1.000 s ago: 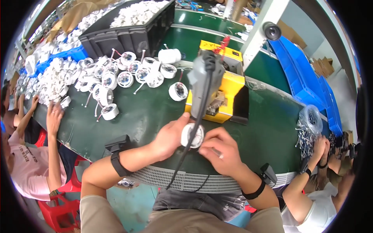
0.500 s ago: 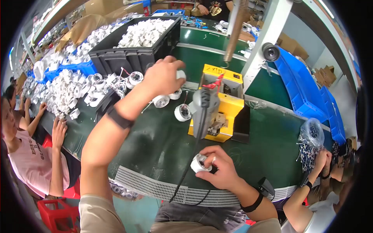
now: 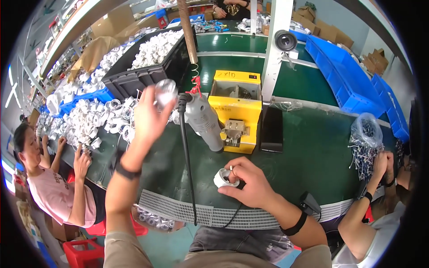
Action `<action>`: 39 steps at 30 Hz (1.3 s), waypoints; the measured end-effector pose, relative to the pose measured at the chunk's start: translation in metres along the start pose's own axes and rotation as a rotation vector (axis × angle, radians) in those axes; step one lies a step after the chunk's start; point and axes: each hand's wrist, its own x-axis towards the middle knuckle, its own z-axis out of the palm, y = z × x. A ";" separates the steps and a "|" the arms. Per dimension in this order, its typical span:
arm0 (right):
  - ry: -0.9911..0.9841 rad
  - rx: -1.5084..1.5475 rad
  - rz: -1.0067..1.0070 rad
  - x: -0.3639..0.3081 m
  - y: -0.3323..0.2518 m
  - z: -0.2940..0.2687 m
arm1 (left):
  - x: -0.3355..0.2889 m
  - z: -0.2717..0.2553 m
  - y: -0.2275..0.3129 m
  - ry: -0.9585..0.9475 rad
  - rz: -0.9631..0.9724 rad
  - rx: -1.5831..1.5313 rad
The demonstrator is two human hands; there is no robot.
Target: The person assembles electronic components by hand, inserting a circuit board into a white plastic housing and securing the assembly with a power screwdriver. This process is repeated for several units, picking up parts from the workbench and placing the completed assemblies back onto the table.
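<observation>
My left hand [image 3: 149,114] is raised over the left side of the green table, thumb and fingers closed on a white round housing [image 3: 166,90] that is blurred by motion. Near the front of the table, my right hand [image 3: 248,183] grips another white round housing [image 3: 220,179] by its rim, its dark hollow facing up. Between the two hands hangs a grey electric screwdriver [image 3: 204,123] with a black cable and a red tie at its top. It partly covers a yellow screw feeder [image 3: 243,109] standing behind it.
White parts are heaped at the left [image 3: 82,120], beside a black crate [image 3: 138,80] full of more. A dark flat box [image 3: 271,129] adjoins the feeder. Blue trays [image 3: 339,80] and a bag of screws [image 3: 366,129] lie right. Co-workers sit at both sides; a white post [image 3: 272,67] rises behind.
My left hand has drawn back left and toward me, carrying the white housing. My right hand keeps its housing in nearly the same place. The view has turned, and the screwdriver hangs farther left.
</observation>
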 end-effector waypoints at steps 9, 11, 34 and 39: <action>0.105 -0.005 -0.121 0.005 0.009 0.010 | -0.106 -0.023 0.014 -0.392 -0.166 -0.249; 0.123 -0.050 -0.142 0.005 0.011 0.007 | -0.109 -0.034 0.019 -0.418 -0.192 -0.308; 0.034 0.391 0.243 0.006 0.002 -0.024 | -0.118 -0.012 0.082 -0.902 -0.817 -1.713; 0.055 0.704 0.278 0.005 0.000 -0.014 | -0.120 -0.008 0.075 -0.943 -0.626 -1.768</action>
